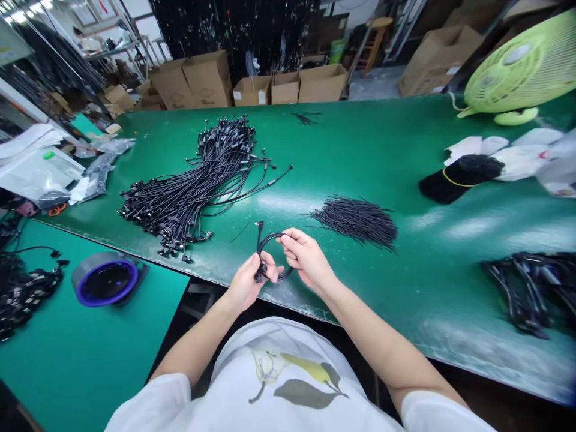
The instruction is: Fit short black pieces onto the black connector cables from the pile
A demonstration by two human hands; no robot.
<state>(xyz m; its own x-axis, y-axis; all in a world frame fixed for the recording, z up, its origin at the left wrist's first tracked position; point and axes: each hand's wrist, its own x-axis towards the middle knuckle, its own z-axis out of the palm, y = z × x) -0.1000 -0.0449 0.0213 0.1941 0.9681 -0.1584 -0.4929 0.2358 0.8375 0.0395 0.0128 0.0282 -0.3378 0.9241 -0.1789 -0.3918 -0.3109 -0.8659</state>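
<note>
A black cable [269,239], bent into a loop, is held between both hands just above the near edge of the green table. My left hand [250,277] is closed on its left side, where a connector end sticks up above the fingers. My right hand [305,255] pinches the top right of the loop between thumb and fingers. Behind my left hand lies a large pile of black cables [198,180] with connectors. To the right of my hands rests a heap of thin black ties [355,222]. A single thin tie [240,232] lies near the cable.
A yellow-banded black bundle [454,179], plastic bags [526,150] and a green fan [517,66] stand at the right. Coiled cables [531,288] lie at the near right. A purple-rimmed tape roll [105,281] sits on the left table. Cardboard boxes [288,87] line the far side.
</note>
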